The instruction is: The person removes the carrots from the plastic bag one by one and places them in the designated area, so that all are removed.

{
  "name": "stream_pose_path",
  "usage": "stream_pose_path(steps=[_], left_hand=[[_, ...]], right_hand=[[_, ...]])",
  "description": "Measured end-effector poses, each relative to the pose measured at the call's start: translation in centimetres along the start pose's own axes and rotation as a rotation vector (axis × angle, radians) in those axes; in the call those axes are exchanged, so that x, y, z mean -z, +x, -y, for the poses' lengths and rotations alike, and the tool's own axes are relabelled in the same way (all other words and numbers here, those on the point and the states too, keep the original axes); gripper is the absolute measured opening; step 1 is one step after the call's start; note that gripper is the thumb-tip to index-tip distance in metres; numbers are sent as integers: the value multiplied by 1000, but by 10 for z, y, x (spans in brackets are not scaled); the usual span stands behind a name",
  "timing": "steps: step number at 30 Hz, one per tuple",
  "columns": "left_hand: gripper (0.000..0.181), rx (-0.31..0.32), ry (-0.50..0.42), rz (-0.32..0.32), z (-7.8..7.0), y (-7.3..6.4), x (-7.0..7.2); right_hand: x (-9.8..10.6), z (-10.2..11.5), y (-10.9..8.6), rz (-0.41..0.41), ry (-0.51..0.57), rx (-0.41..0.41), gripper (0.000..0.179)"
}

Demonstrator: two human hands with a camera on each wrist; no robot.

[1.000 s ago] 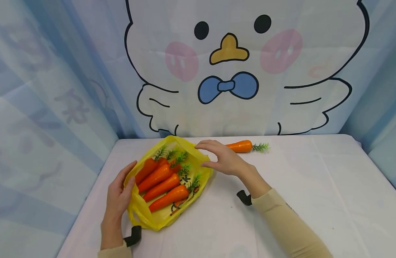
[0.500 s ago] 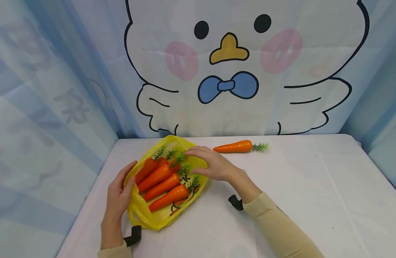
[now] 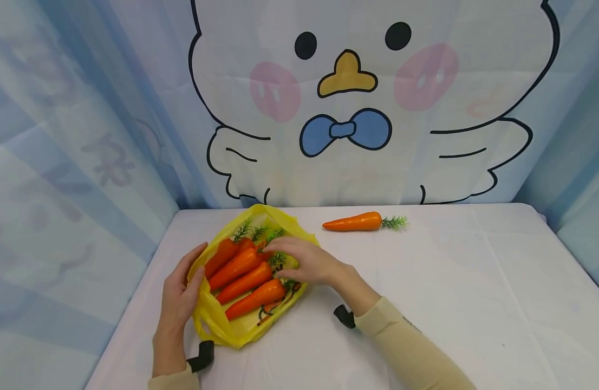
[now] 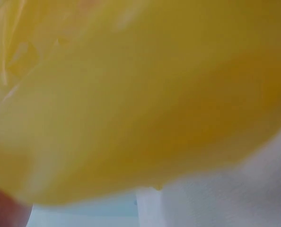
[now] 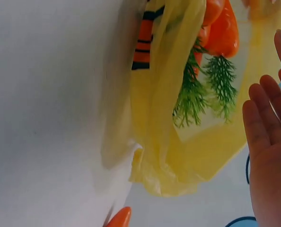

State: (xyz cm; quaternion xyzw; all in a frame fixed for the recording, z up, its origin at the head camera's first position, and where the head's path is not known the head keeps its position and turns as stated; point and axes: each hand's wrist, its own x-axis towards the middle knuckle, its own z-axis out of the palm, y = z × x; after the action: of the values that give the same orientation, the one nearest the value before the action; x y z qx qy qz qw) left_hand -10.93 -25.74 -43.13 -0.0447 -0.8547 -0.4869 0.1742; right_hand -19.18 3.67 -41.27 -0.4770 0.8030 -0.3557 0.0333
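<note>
A yellow plastic bag (image 3: 214, 325) lies with its mouth spread wide, holding several orange toy carrots (image 3: 257, 299) with green leafy tops. My left hand (image 3: 176, 295) holds the bag's left rim, thumb on the near side and fingers around the outside. Bag film (image 4: 107, 109) fills most of the left wrist view. Over the bag's right side reaches my right hand (image 3: 306, 262), fingers extended and nothing held; it partly covers the leafy tops. In the right wrist view those green tops (image 5: 221, 85) show beside its fingers.
One more carrot (image 3: 355, 222) lies on the white tablecloth (image 3: 441, 271) behind the right hand, near the back edge. A curtain (image 3: 348, 179) with a cartoon bird hangs at the back. Black camera mounts (image 3: 345, 317) stick out at both wrists.
My right hand has moved left and toward me, from beside the bag's rim to over the carrots' tops. The loose carrot is now fully uncovered. The left hand stays put.
</note>
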Motion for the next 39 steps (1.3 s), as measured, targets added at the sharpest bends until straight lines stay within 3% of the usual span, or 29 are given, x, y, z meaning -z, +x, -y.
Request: stream_pose_path(steps=[6,16,24,39], left_hand=[[43,-15,-10,0,0,0,0],[42,-38,-26,-7,2,0,0],[42,-24,-14,3,0,0,0],[43,-35,-32,-7,2,-1,-1]], right_hand=[[-10,4,3,50,-27,27,48],[-22,10,7,220,-92,-11,45],[-30,11,7,303,-103,-65,45],[-40,11,4,333,-201,-88,45]])
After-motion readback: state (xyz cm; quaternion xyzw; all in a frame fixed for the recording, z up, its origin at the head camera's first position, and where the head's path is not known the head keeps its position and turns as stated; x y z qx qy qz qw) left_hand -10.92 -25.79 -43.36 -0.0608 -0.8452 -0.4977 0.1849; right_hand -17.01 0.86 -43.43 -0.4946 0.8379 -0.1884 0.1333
